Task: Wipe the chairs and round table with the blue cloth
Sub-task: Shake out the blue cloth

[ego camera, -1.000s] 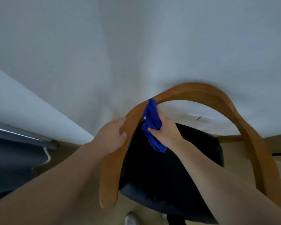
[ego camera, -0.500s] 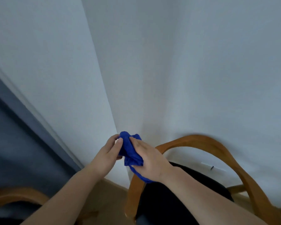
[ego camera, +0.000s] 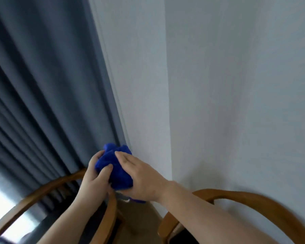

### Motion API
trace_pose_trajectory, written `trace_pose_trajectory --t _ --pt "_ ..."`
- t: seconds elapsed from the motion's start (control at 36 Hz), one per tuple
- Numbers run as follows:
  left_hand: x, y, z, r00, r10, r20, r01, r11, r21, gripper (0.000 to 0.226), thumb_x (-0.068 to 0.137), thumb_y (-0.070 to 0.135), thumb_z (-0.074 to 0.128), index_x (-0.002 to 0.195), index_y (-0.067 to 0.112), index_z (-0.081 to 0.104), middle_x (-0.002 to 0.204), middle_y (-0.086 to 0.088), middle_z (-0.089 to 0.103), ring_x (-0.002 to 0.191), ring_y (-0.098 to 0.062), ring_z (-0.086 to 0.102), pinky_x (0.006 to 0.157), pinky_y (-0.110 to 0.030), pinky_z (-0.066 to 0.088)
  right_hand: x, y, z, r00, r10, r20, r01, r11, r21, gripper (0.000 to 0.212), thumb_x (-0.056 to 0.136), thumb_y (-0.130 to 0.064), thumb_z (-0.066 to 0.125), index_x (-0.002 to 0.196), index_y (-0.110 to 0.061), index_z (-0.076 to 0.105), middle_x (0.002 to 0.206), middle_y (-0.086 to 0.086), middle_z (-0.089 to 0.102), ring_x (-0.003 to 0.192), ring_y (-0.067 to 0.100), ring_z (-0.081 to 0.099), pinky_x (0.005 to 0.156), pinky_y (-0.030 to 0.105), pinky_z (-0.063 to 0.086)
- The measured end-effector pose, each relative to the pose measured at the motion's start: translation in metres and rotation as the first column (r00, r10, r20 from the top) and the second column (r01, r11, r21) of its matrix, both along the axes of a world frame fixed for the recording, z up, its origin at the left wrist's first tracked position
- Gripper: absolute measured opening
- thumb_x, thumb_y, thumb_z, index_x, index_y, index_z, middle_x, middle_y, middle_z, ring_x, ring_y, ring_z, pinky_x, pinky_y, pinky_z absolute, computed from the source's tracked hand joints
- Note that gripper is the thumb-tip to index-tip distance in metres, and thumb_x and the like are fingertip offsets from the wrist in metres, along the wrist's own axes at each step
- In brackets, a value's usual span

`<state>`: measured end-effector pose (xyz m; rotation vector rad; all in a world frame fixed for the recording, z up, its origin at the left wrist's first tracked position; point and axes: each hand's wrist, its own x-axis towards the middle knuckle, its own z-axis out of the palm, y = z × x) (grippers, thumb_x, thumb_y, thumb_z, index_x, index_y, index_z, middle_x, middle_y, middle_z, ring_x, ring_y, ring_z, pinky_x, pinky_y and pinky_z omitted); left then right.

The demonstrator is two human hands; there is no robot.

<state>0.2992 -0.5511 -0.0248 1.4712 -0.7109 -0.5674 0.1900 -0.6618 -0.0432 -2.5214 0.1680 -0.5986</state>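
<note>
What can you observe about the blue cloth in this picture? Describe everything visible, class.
The blue cloth is a deep, vivid blue with a soft, fuzzy surface, like terry or microfibre. It is bunched into a rumpled ball, not spread flat. Both hands hold it up in the air: the left hand cups it from the left, and the right hand lies over its right side. A small end hangs below the right hand. It touches neither wooden chair; a grey curtain and a pale wall stand behind it.
</note>
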Motion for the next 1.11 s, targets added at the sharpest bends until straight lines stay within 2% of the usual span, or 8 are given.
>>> trace_pose_trajectory --t 0.17,0.33,0.53,0.64,0.78,0.86,0.97,1.11 --pt "0.014 0.129 0.027 0.951 0.263 0.161 -0.265 0.964 -0.012 0.044 0.089 -0.007 0.049 0.117 0.026 0.051 0.103 -0.005 0.064 0.081 -0.007 0.066 0.059 -0.021 0.052 0.052 0.095 0.027 0.942 0.335 -0.032 -0.322 0.925 0.203 0.116 0.072 -0.048 0.08 0.155 -0.025 0.001 0.158 -0.022 0.0 0.145 -0.001 0.005 0.119 0.028 0.017" --pt "0.016 0.285 0.037 0.924 0.381 -0.044 -0.383 0.914 -0.137 0.067 0.053 0.018 0.067 0.118 0.017 0.05 0.111 -0.011 0.061 0.086 -0.02 0.063 0.067 -0.027 0.053 0.097 0.231 0.055 0.834 0.512 0.207 -0.516 0.591 0.62 0.029 0.091 -0.033 0.061 0.119 -0.036 0.055 0.119 -0.007 0.057 0.105 -0.005 0.057 0.092 0.021 0.048" --pt "-0.005 0.474 0.037 0.618 0.778 -0.113 -0.786 0.611 -0.093 0.032 0.091 0.029 0.059 0.12 0.02 0.047 0.109 -0.009 0.067 0.096 -0.025 0.067 0.082 -0.042 0.056 0.132 0.447 0.055 0.701 0.663 0.262 -0.673 0.493 0.552 0.038 0.077 -0.043 0.069 0.113 -0.03 0.065 0.097 0.008 0.065 0.089 0.019 0.064 0.084 0.039 0.054" --pt "-0.036 0.597 0.033 0.461 0.887 -0.034 -0.887 0.461 -0.023 0.037 0.092 0.026 0.057 0.126 0.032 0.045 0.117 -0.003 0.059 0.103 -0.024 0.063 0.09 -0.047 0.053 0.132 0.565 0.052 0.519 0.825 0.222 -0.743 0.308 0.594 0.045 0.068 -0.022 0.075 0.11 -0.034 0.064 0.107 0.011 0.061 0.09 0.008 0.062 0.08 0.03 0.055" --pt "-0.094 0.709 0.04 0.286 0.954 0.096 -0.958 0.286 0.008 0.019 0.096 0.02 0.05 0.11 0.032 0.058 0.104 -0.005 0.064 0.093 -0.023 0.064 0.082 -0.04 0.054 0.135 0.678 0.047 0.162 0.981 0.104 -0.617 0.018 0.787 0.07 0.072 0.0 0.072 0.137 -0.014 0.049 0.125 0.022 0.056 0.113 0.037 0.059 0.092 0.054 0.052" --pt "-0.126 0.766 0.045 0.168 0.978 0.122 -0.986 0.166 0.019 0.016 0.097 0.018 0.048 0.107 0.025 0.058 0.094 -0.004 0.063 0.083 -0.02 0.061 0.074 -0.034 0.052 0.133 0.734 0.047 0.078 0.997 0.006 -0.606 0.043 0.794 0.064 0.077 0.012 0.061 0.133 -0.018 0.05 0.128 0.011 0.057 0.11 0.029 0.063 0.089 0.051 0.054" --pt "-0.153 0.828 0.039 0.034 0.975 0.219 -0.998 0.021 0.062 0.014 0.095 0.027 0.051 0.102 0.029 0.062 0.092 -0.002 0.064 0.085 -0.023 0.06 0.078 -0.04 0.05 0.124 0.801 0.043 0.15 0.97 -0.19 -0.874 0.22 0.433 0.037 0.089 -0.002 0.055 0.114 -0.028 0.062 0.106 -0.004 0.065 0.097 0.015 0.064 0.083 0.041 0.058" --pt "-0.162 0.877 0.026 -0.1 0.937 0.334 -0.983 -0.145 0.114 0.012 0.096 0.02 0.05 0.103 0.023 0.058 0.092 -0.003 0.063 0.081 -0.015 0.058 0.072 -0.031 0.048 0.132 0.874 0.021 0.07 0.956 -0.285 -0.955 0.147 0.256 0.035 0.095 -0.008 0.049 0.123 -0.027 0.056 0.11 -0.005 0.06 0.099 0.015 0.061 0.08 0.035 0.058"
